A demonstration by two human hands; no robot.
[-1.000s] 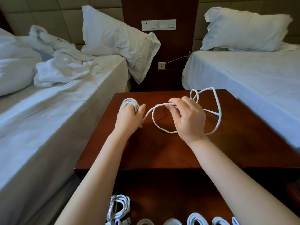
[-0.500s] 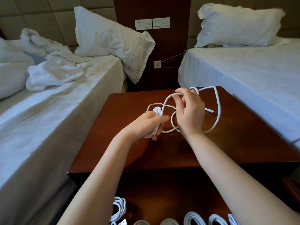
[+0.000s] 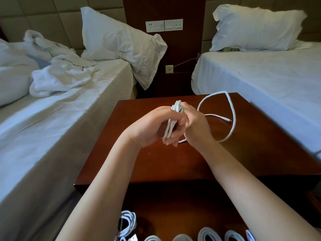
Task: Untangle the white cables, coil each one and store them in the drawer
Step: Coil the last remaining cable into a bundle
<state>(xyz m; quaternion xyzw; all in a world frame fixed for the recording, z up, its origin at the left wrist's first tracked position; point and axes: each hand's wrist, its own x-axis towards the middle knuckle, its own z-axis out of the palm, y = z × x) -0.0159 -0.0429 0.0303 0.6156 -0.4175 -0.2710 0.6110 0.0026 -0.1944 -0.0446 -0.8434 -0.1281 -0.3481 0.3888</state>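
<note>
Left hand (image 3: 152,126): palm turned inward, fingers curled round a flat bundle of loops of the white cable (image 3: 174,122). The grip is tight, and the loops stand up out of the fist and hang out below it. The bundle is held above the middle of the nightstand (image 3: 156,164) and does not touch the wood.

Right hand (image 3: 197,126): just beside the left, knuckles nearly touching it, back of the hand towards the camera. Its fingers are bent in onto the top of the same bundle and close on the cable there. The fingertips are mostly hidden behind the loops.

Loose remainder of the cable: it comes out under my right hand, lies on the nightstand top to the right, sweeps in one wide loop towards the far edge and curls back. The plug end (image 3: 229,120) rests on the wood inside that loop, well clear of both hands.

Drawer (image 3: 182,211): open below the front edge of the nightstand, near my forearms. Coiled cables (image 3: 209,234) sit in a row along its near side, and a looser coil (image 3: 129,223) lies at its left end.

Surroundings: a bed (image 3: 52,133) with crumpled white linen on the left, a made bed (image 3: 260,79) on the right, and a switch panel (image 3: 164,26) on the wall between them.
</note>
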